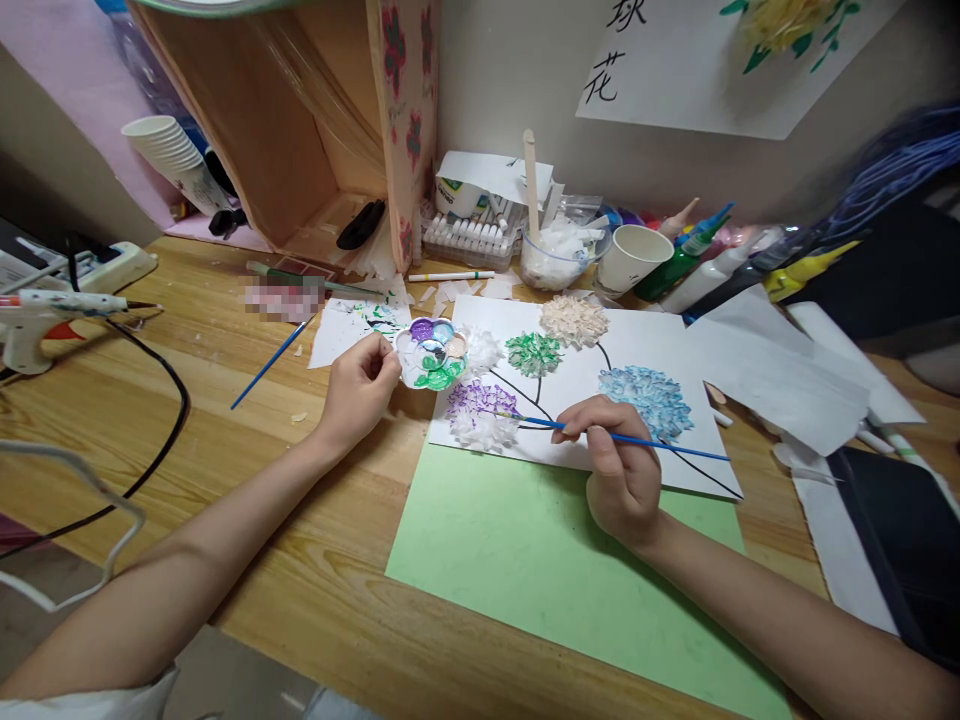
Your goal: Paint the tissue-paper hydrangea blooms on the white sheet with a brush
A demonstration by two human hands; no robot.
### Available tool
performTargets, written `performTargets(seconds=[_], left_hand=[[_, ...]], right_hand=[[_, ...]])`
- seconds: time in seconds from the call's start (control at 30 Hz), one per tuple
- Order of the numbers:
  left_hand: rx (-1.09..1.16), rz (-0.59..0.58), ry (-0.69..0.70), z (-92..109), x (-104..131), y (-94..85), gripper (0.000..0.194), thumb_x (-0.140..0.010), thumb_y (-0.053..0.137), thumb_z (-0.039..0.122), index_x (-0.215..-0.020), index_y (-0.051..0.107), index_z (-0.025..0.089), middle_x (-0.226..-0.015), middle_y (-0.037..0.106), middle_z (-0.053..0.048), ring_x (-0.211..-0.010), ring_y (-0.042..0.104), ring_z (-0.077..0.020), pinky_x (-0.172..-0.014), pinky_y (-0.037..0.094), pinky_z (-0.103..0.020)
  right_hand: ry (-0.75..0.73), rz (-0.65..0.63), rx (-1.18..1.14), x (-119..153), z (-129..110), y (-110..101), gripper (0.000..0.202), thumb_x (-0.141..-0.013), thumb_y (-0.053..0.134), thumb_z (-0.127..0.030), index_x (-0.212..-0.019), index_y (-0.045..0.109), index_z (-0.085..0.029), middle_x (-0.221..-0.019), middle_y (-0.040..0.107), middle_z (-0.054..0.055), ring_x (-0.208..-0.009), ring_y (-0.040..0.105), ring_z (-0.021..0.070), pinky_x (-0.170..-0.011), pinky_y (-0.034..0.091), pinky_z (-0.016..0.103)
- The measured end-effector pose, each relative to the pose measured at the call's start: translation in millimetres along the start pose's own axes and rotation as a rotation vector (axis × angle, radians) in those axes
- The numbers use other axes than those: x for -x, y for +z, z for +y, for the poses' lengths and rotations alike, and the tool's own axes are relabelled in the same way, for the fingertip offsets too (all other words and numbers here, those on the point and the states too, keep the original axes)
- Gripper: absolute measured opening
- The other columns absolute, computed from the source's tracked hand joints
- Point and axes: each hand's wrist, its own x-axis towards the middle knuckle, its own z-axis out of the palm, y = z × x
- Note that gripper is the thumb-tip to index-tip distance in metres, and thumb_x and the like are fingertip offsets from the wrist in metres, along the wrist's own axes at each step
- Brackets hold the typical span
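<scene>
In the head view, the right hand (621,478) is closed on a thin blue paintbrush (637,440), fingers pinched round the middle of its handle, and the bristle end reaches left to the purple-and-white tissue flower (484,412) at the near left corner of the white picture sheet (645,340). The sheet lies towards the back middle of the wooden bench (247,480), its near edge overlapping a light green sheet (540,570) that runs to the bench's front edge. The left hand (358,385) grips the left rim of a small flower-shaped paint palette (431,352), fingers and thumb closed on it; the palette sits just off the picture sheet's left edge, with purple, blue and green paint in its wells. Also on the picture sheet are a green flower (533,353), a cream flower (574,320) and a blue flower (646,398), each on a dark painted stem. A second blue brush (271,362) lies loose on the bench left of the left hand. A glue gun (45,318) rests at the bench's left edge, and a paper cup (632,257) stands along the back edge by the wall.
</scene>
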Motion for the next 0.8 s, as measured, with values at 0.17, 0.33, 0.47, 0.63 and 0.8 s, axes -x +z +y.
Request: performTargets(seconds=[0.17,0.33,0.47,0.63,0.8], left_hand=[[-0.001,0.001,0.006,0,0,0.0,0.021,-0.078,0.049,0.018,-0.06,0.04,0.021,-0.054,0.04,0.005,-0.05,0.038,-0.0103,-0.049,0.031,-0.024],[-0.016,0.001,0.015,1,0,0.0,0.021,-0.078,0.05,0.018,-0.06,0.04,0.021,-0.054,0.041,0.005,-0.05,0.038,-0.0105,-0.049,0.031,-0.024],[-0.05,0.001,0.037,2,1,-0.4,0.021,-0.078,0.049,0.019,-0.06,0.04,0.021,-0.054,0.04,0.005,-0.05,0.038,-0.0104,-0.05,0.031,-0.024],[-0.16,-0.01,0.15,7,4,-1.6,0.02,-0.077,0.05,0.017,-0.061,0.04,0.021,-0.054,0.04,0.005,-0.051,0.037,-0.0101,-0.05,0.031,-0.023],[-0.225,-0.066,0.285,10,10,-0.8,0.019,-0.077,0.049,0.014,-0.063,0.039,0.021,-0.057,0.04,0.005,-0.052,0.038,-0.0097,-0.052,0.032,-0.023]], right_hand=[[0.0,-0.017,0.02,0,0,-1,0.02,-0.093,0.038,-0.017,-0.084,0.055,-0.022,-0.074,0.057,0.002,-0.072,0.053,0.0164,-0.069,0.04,0.034],[-0.013,-0.03,0.043,0,-1,0,0.02,-0.093,0.037,-0.019,-0.084,0.055,-0.022,-0.072,0.057,0.002,-0.071,0.053,0.0177,-0.067,0.04,0.035],[-0.064,0.024,0.03,-1,-2,0,0.02,-0.092,0.038,-0.017,-0.086,0.056,-0.022,-0.071,0.058,0.002,-0.069,0.054,0.0177,-0.067,0.041,0.035],[-0.122,0.019,0.094,2,-2,-3,0.021,-0.09,0.04,-0.02,-0.099,0.059,-0.024,-0.089,0.066,0.006,-0.085,0.061,0.0224,-0.071,0.045,0.039],[-0.147,-0.189,0.204,0,-4,-5,0.033,-0.092,0.037,-0.019,-0.119,0.054,-0.027,-0.11,0.067,0.006,-0.106,0.059,0.0232,-0.085,0.046,0.041]])
